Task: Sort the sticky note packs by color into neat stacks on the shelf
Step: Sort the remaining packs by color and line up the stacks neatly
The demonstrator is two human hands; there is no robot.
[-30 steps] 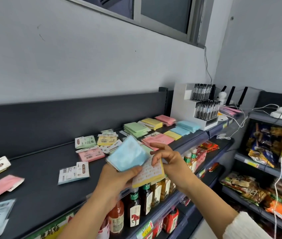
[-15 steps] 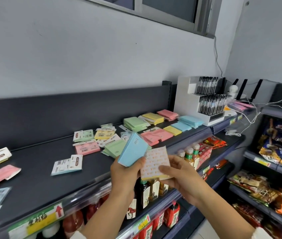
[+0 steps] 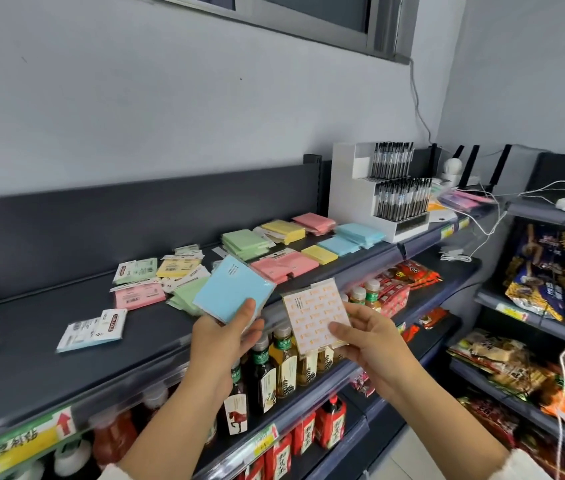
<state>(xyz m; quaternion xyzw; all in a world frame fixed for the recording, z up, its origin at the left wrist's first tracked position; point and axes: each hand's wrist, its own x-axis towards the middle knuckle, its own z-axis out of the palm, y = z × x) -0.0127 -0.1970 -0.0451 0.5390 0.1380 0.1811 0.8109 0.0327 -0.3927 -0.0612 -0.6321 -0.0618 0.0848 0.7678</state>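
Note:
My left hand (image 3: pixel 225 337) grips a blue sticky note pack (image 3: pixel 231 289), tilted up in front of the dark shelf (image 3: pixel 39 341). My right hand (image 3: pixel 367 336) pinches a pale pack printed with orange marks (image 3: pixel 314 313) beside it, thumb on its face. On the shelf's right part lie sorted stacks: green (image 3: pixel 244 242), yellow (image 3: pixel 284 231), pink (image 3: pixel 315 222) and blue (image 3: pixel 359 234). Loose packs lie nearer: a pink one (image 3: pixel 283 265), a yellow one (image 3: pixel 319 254), a blue one (image 3: pixel 338 244), and label-side-up packs (image 3: pixel 139 296) to the left.
A white pen display (image 3: pixel 378 192) stands at the shelf's right end, with white cables (image 3: pixel 488 216) trailing past it. Bottled drinks (image 3: pixel 274 372) fill the shelf below my hands. Snack bags (image 3: pixel 537 282) fill the rack on the right. More packs (image 3: pixel 92 330) lie at the far left.
The two packs have come apart: my right hand drew the orange-printed pack to the right, away from the blue pack, and both hands rose slightly. The view swung a little to the right.

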